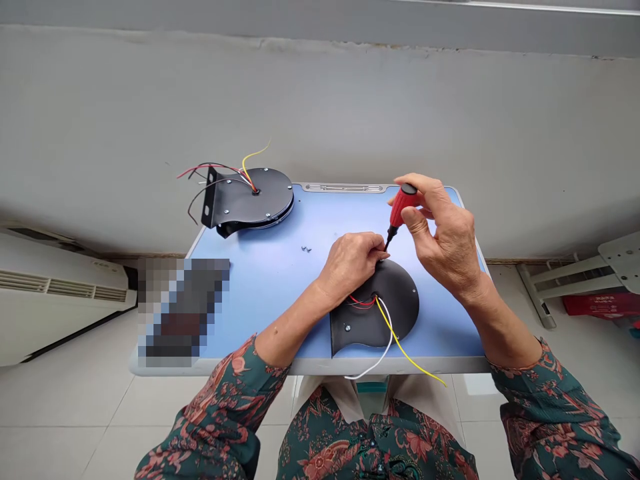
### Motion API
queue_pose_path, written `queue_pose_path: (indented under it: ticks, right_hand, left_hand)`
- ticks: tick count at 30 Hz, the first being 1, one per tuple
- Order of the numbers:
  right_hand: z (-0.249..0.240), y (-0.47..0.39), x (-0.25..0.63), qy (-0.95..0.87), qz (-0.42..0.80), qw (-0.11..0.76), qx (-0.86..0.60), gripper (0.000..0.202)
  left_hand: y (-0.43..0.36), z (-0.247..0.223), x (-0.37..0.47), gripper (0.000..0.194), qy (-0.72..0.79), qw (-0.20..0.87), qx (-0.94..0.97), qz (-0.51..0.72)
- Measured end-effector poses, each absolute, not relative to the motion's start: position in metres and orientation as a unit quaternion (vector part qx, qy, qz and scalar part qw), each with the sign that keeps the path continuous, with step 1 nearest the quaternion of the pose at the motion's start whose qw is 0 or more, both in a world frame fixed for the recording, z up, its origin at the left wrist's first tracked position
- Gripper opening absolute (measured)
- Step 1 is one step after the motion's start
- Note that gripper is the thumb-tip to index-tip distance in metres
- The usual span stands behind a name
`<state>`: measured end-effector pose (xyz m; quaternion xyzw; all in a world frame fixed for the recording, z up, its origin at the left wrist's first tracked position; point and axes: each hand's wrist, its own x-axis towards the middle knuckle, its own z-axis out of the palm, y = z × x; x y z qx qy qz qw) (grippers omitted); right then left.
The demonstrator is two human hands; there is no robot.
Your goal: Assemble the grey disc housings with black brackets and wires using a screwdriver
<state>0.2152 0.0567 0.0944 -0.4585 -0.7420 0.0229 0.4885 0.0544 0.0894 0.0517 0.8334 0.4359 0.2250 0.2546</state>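
Observation:
My right hand point(443, 237) grips a screwdriver point(401, 203) with a red handle and black cap, its shaft slanting down to the left. The tip meets the far edge of a black rounded metal housing point(403, 303) lying flat on the table. At that spot the fingers of my left hand point(353, 260) pinch together around the screwdriver tip; what lies between them is hidden. Red, white and yellow wires point(387, 320) come out of a hole in the housing's middle, the white and yellow ones hanging over the near table edge. A screw point(348, 328) shows at its lower left.
A second black housing point(250, 200) with a slotted bracket and loose wires stands at the table's far left. Small screws point(306, 249) lie mid-table. A blurred-out dark rectangular object point(193, 300) is at left. The blue table point(260, 300) has a grey rim, with a wall behind.

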Motion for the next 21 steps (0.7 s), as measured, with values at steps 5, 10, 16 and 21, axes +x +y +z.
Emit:
queue_pose_path:
  ticks: [5, 10, 16, 21]
  right_hand:
    - [0.095, 0.0578, 0.2157, -0.742, 0.035, 0.503, -0.44, 0.031]
    - [0.0957, 0.055, 0.2118, -0.727, -0.026, 0.521, -0.447, 0.022]
    - [0.0959, 0.0543, 0.2126, -0.702, -0.042, 0.525, -0.479, 0.025]
    - [0.102, 0.0544, 0.2178, -0.728, 0.073, 0.518, -0.443, 0.027]
  left_hand:
    - [0.0871, 0.053, 0.054, 0.014, 0.437, 0.237, 0.842, 0.211]
    - [0.0886, 0.0512, 0.053, 0.011, 0.421, 0.268, 0.836, 0.229]
    - [0.0903, 0.0494, 0.053, 0.011, 0.434, 0.291, 0.815, 0.25]
    - [0.0882, 0.0497, 0.0536, 0.011, 0.449, 0.246, 0.828, 0.228]
